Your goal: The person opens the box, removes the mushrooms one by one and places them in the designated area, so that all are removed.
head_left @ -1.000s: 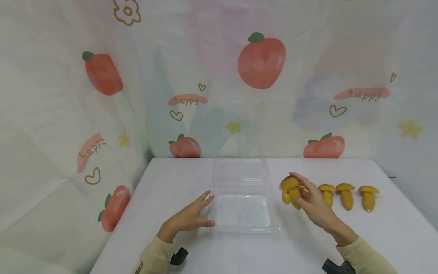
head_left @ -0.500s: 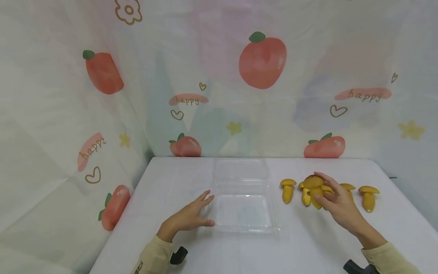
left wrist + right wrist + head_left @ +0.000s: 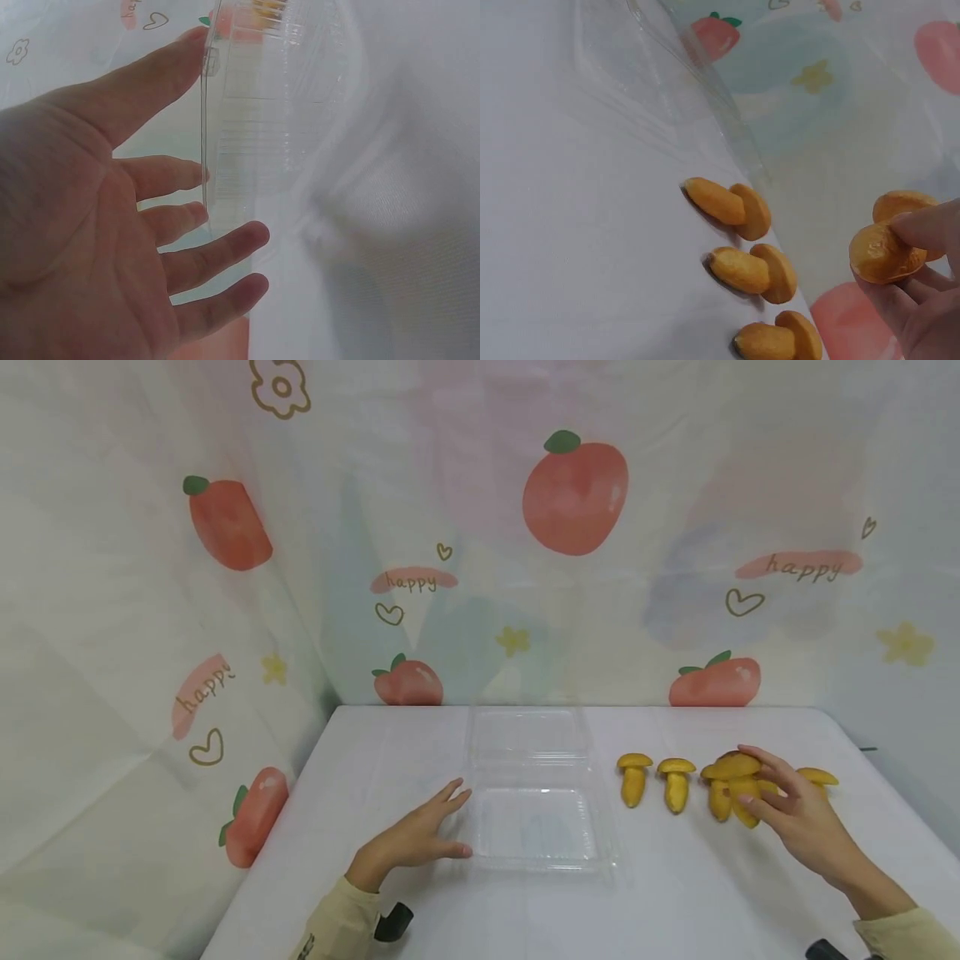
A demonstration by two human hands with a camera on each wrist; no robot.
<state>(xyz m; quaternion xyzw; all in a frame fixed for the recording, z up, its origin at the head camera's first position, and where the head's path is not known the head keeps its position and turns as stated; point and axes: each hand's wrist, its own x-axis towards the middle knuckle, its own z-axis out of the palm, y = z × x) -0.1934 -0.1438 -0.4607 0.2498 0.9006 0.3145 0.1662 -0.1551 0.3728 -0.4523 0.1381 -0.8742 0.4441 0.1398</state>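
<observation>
My right hand (image 3: 798, 818) pinches a yellow mushroom (image 3: 738, 772) between thumb and fingers, above the right part of a row of similar mushrooms. In the right wrist view, the held mushroom (image 3: 885, 255) shows its rounded stem end beside my thumb. The row includes a leftmost mushroom (image 3: 633, 785) and one beside it (image 3: 677, 789); others are partly hidden behind the held one and my hand. My left hand (image 3: 412, 835) is spread at the left side of a clear plastic container (image 3: 532, 864), fingertips right at its edge, thumb apart from the fingers.
The container's lid (image 3: 528, 731) lies folded back toward the rear wall. A white table (image 3: 495, 914) carries everything, backed by a fruit-printed cloth (image 3: 465, 485). At the far right of the row, a mushroom (image 3: 817, 777) sits partly behind my right hand.
My right hand has moved rightward over the row with the pinched mushroom, so the two leftmost mushrooms now show fully. The left hand and container have stayed in place.
</observation>
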